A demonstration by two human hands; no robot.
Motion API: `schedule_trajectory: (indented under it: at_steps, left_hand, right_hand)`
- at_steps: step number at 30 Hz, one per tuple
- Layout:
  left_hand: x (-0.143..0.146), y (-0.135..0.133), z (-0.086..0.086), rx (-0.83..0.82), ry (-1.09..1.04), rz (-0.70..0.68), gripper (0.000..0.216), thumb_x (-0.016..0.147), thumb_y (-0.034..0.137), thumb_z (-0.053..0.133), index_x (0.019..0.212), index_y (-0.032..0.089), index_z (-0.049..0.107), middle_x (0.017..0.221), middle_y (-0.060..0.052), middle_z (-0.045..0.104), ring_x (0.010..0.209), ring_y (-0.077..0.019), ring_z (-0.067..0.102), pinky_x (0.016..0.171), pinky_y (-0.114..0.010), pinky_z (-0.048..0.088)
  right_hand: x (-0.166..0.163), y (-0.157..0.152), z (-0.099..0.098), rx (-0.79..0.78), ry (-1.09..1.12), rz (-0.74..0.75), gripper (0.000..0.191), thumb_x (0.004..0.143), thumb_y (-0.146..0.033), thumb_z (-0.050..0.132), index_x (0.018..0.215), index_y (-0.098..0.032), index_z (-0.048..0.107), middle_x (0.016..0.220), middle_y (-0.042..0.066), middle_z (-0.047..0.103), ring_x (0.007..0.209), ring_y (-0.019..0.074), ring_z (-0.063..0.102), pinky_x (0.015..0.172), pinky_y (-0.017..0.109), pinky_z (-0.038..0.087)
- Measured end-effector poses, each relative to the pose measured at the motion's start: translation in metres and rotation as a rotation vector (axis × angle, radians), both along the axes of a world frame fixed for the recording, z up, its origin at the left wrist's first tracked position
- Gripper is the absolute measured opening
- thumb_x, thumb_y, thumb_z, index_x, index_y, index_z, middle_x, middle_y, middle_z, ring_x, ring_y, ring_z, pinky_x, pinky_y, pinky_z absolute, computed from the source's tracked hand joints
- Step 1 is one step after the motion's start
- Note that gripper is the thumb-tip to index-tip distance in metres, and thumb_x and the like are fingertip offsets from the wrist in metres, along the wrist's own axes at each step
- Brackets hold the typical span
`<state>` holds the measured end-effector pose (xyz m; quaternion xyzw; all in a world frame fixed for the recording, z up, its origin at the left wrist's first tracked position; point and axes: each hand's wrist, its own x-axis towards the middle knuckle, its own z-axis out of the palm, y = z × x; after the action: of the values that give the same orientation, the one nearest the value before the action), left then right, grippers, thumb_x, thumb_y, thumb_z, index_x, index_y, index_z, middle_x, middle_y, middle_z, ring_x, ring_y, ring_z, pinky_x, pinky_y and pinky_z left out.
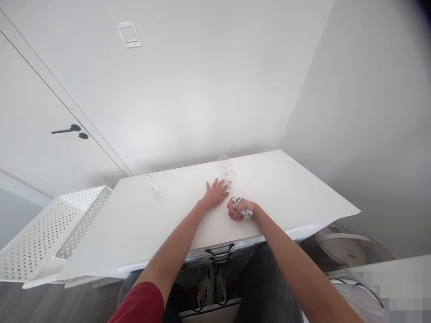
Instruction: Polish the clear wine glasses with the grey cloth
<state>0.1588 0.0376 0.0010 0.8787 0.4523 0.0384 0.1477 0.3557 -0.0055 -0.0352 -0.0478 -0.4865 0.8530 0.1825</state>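
Observation:
My left hand [216, 194] is spread over the white tabletop [276, 179], its fingertips right beside the foot of a clear stemmed glass [230, 174]. Whether they touch the glass I cannot tell. Behind that one, towards the wall, stand more clear glasses [223, 159], partly overlapping. Closed in a fist, my right hand [239, 210] holds a crumpled light grey cloth [247, 213] just nearer to me than the glasses. On the left part of the top are further clear glasses [154, 186], faint against the white.
White perforated panels [43, 233] stand left of the table. A door with a black handle [67, 129] is at the far left. Black drawer handles [220, 249] show on the table's front. A round white object [343, 249] is low at the right.

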Motion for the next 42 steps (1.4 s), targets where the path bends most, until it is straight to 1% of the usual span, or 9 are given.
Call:
schedule_trajectory:
  at_steps: [7,14,20,25,28,31,34,38,42]
  left_hand:
    - [0.007,0.002,-0.011,0.016,-0.024,0.043,0.058,0.105,0.054,0.020,0.151,0.032,0.048,0.175,-0.004,0.014,0.161,-0.0425,0.003,0.118,-0.081,0.002]
    - [0.022,0.015,-0.011,-0.014,-0.034,0.059,0.060,0.104,0.058,0.022,0.151,0.033,0.049,0.174,-0.007,0.020,0.160,-0.0441,0.003,0.115,-0.084,-0.001]
    - [0.010,-0.008,-0.008,-0.002,-0.049,0.124,0.060,0.104,0.057,0.020,0.145,0.031,0.055,0.173,-0.007,0.021,0.161,-0.0413,0.005,0.115,-0.083,-0.004]
    - [-0.028,-0.053,-0.006,0.016,-0.064,0.257,0.058,0.106,0.052,0.020,0.149,0.029,0.052,0.173,-0.009,0.022,0.161,-0.0365,0.009,0.118,-0.081,-0.001]
    - [-0.058,-0.089,-0.005,0.037,-0.014,0.408,0.056,0.107,0.048,0.021,0.148,0.028,0.053,0.173,-0.010,0.022,0.161,-0.0333,0.013,0.120,-0.078,0.002]
    - [-0.090,-0.126,-0.003,0.078,0.028,0.548,0.053,0.108,0.045,0.024,0.154,0.031,0.046,0.171,-0.010,0.027,0.161,-0.0303,0.015,0.120,-0.078,0.006]
    - [-0.120,-0.154,-0.003,0.083,0.066,0.719,0.055,0.108,0.044,0.020,0.151,0.029,0.050,0.170,-0.014,0.028,0.161,-0.0297,0.017,0.119,-0.077,0.011]
    - [-0.161,-0.168,-0.002,0.054,0.093,0.922,0.059,0.107,0.045,0.017,0.143,0.023,0.059,0.171,-0.017,0.023,0.161,-0.0332,0.015,0.116,-0.081,0.013]
    - [-0.200,-0.161,-0.002,0.054,0.079,1.082,0.060,0.107,0.045,0.016,0.146,0.023,0.056,0.172,-0.015,0.021,0.161,-0.0340,0.014,0.116,-0.081,0.011]
  right_hand:
    - [0.001,-0.002,-0.004,-0.003,0.008,-0.022,0.005,0.070,-0.015,0.063,0.071,-0.011,0.065,0.050,-0.002,0.051,0.040,0.0086,0.039,0.039,0.020,0.031]
    - [-0.002,-0.007,0.006,-0.001,-0.003,-0.044,0.004,0.069,-0.015,0.064,0.069,-0.012,0.064,0.046,-0.003,0.048,0.038,0.0077,0.036,0.037,0.019,0.030]
    - [-0.002,-0.006,0.005,-0.004,-0.027,-0.033,0.005,0.069,-0.017,0.065,0.068,-0.013,0.063,0.047,-0.004,0.048,0.038,0.0076,0.036,0.038,0.019,0.031]
    - [-0.001,-0.005,-0.001,-0.008,-0.009,-0.037,0.006,0.071,-0.016,0.065,0.069,-0.011,0.067,0.047,-0.002,0.050,0.039,0.0079,0.038,0.038,0.019,0.031]
    - [0.000,-0.004,-0.003,-0.006,-0.012,-0.038,0.006,0.072,-0.016,0.066,0.069,-0.011,0.068,0.048,-0.002,0.051,0.039,0.0077,0.039,0.039,0.019,0.032]
    - [0.000,-0.004,-0.005,0.004,-0.005,-0.030,0.005,0.071,-0.015,0.066,0.069,-0.011,0.068,0.048,-0.001,0.051,0.039,0.0075,0.038,0.039,0.019,0.032]
    - [0.000,-0.005,-0.005,0.013,-0.002,-0.039,0.006,0.071,-0.016,0.066,0.068,-0.012,0.067,0.047,-0.002,0.050,0.039,0.0077,0.039,0.039,0.019,0.031]
    - [0.000,-0.006,-0.006,0.020,-0.040,-0.069,0.008,0.070,-0.019,0.068,0.066,-0.013,0.065,0.045,-0.003,0.047,0.037,0.0074,0.036,0.038,0.019,0.030]
    - [0.001,-0.006,-0.008,0.037,-0.055,-0.087,0.012,0.071,-0.022,0.069,0.065,-0.014,0.063,0.045,-0.003,0.048,0.037,0.0078,0.037,0.038,0.019,0.029]
